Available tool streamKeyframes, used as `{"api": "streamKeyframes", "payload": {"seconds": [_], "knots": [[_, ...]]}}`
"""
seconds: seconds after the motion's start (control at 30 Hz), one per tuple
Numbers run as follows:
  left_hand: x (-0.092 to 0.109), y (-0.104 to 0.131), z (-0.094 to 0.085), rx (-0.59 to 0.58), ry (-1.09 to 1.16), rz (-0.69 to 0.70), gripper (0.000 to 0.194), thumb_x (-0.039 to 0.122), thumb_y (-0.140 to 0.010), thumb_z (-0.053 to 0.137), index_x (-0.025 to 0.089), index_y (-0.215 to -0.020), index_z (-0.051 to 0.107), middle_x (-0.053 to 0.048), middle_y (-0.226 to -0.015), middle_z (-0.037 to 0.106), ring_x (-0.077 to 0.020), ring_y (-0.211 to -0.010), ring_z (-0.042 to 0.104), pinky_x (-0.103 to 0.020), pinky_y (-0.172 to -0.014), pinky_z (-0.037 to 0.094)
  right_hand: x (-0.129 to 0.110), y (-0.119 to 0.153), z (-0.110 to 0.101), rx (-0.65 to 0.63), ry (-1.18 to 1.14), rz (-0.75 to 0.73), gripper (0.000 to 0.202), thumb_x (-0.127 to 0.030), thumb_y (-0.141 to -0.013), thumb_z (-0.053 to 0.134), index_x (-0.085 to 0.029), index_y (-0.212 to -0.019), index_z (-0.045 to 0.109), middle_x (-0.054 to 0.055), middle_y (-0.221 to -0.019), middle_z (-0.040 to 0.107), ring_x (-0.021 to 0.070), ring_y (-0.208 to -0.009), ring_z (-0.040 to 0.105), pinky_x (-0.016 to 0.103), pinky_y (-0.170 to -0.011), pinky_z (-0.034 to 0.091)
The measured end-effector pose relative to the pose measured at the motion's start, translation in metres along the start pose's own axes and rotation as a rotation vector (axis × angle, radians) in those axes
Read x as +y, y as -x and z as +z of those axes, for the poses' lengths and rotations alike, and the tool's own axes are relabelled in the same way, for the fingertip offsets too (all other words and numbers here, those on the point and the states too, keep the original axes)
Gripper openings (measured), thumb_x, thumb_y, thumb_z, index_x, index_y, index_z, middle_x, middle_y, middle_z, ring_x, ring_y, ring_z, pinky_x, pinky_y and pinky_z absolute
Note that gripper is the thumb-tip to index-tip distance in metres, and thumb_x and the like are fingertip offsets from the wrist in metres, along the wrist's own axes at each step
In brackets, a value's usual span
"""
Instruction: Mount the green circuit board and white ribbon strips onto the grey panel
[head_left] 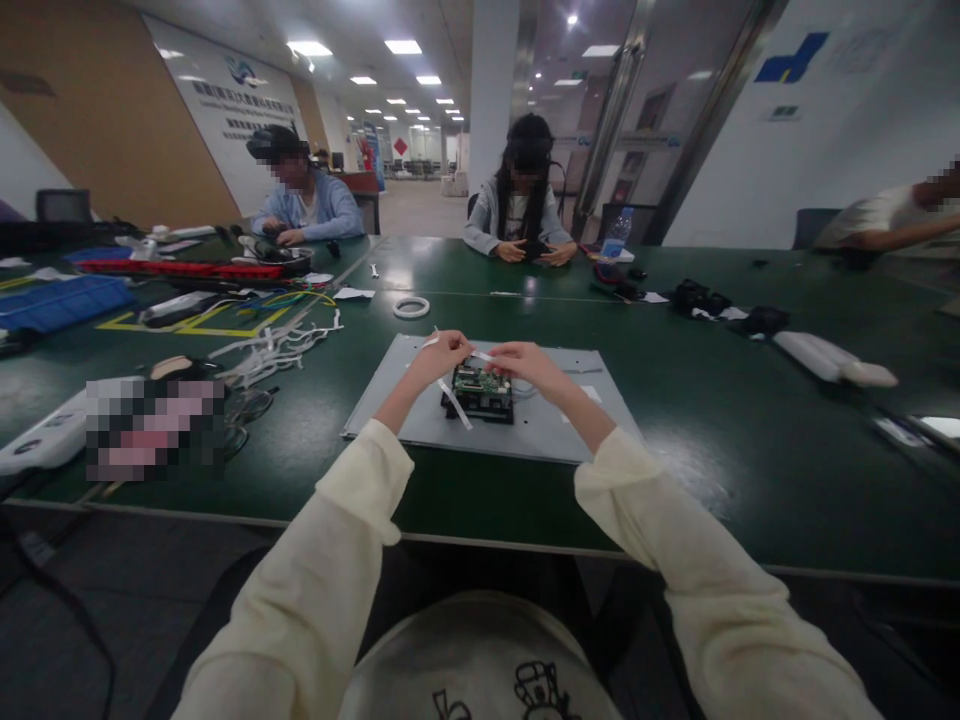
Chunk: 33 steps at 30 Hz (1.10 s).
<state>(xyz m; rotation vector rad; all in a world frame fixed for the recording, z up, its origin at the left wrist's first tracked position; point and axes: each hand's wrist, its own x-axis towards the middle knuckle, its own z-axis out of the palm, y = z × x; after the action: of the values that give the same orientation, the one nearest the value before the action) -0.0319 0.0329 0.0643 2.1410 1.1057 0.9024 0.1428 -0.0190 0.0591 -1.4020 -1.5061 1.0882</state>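
A green circuit board [480,381] sits on a black base [487,408], which rests on a flat grey panel [390,400]. Above the board's far edge my left hand [442,357] is closed, thumb and fingers pinching a strip of white tape [480,354]. My right hand [527,364] is closed on the same strip from the right, its fingertips near the board. Another white strip [454,404] hangs across the board's left side; whether it joins the held one I cannot tell. Pale cables [525,389] lie beside the board, partly behind my right hand.
Beyond the panel lies a white tape roll [411,308]. Crumpled white strips [281,350] spread to the left, near a white power strip [67,425] and glasses [251,405]. A blue tray [67,303] is farther left. Two people sit across the green table [750,450]; another is at right.
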Motion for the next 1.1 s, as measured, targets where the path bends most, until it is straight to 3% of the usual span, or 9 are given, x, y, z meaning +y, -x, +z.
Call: {"api": "streamKeyframes", "payload": {"seconds": [0.17,0.4,0.73,1.1], "knots": [[-0.029,-0.023,0.005,0.123,-0.348,-0.002,0.016,0.028,-0.082,0.049,0.018,-0.073,0.057,-0.002,-0.068,0.059,-0.0147,-0.07,0.054,-0.024,-0.065,0.037,0.0,-0.053,0.013,0.069,0.11,0.084,0.014,-0.019,-0.076,0.058,-0.01,-0.082,0.066,0.007,-0.08,0.066,0.009,-0.062,0.055,0.015,-0.045,0.034],[-0.063,-0.016,0.017,0.062,-0.467,-0.054,0.016,0.022,-0.086,0.043,0.016,-0.081,0.057,-0.006,-0.079,0.063,-0.0157,-0.075,0.057,-0.024,-0.065,0.039,0.025,-0.076,0.022,0.092,0.359,0.071,0.014,-0.018,-0.069,0.064,-0.013,-0.081,0.072,0.0,-0.063,0.063,0.0092,-0.059,0.053,0.016,-0.051,0.034],[-0.061,-0.012,0.023,0.069,-0.531,-0.094,0.018,0.022,-0.088,0.04,0.013,-0.088,0.056,-0.01,-0.083,0.063,-0.0179,-0.079,0.059,-0.025,-0.067,0.04,0.037,-0.077,0.029,0.212,0.583,0.04,0.013,-0.019,-0.072,0.061,-0.015,-0.078,0.072,0.002,-0.073,0.066,0.0137,-0.073,0.06,0.017,-0.062,0.039],[-0.057,-0.012,0.023,0.032,-0.63,-0.103,0.021,0.023,-0.086,0.041,0.012,-0.089,0.059,-0.014,-0.082,0.063,-0.0236,-0.08,0.061,-0.029,-0.065,0.041,0.028,-0.068,0.035,0.245,0.678,0.01,0.015,-0.026,-0.071,0.066,-0.018,-0.082,0.071,0.006,-0.083,0.067,0.0173,-0.083,0.061,0.02,-0.072,0.043]]}}
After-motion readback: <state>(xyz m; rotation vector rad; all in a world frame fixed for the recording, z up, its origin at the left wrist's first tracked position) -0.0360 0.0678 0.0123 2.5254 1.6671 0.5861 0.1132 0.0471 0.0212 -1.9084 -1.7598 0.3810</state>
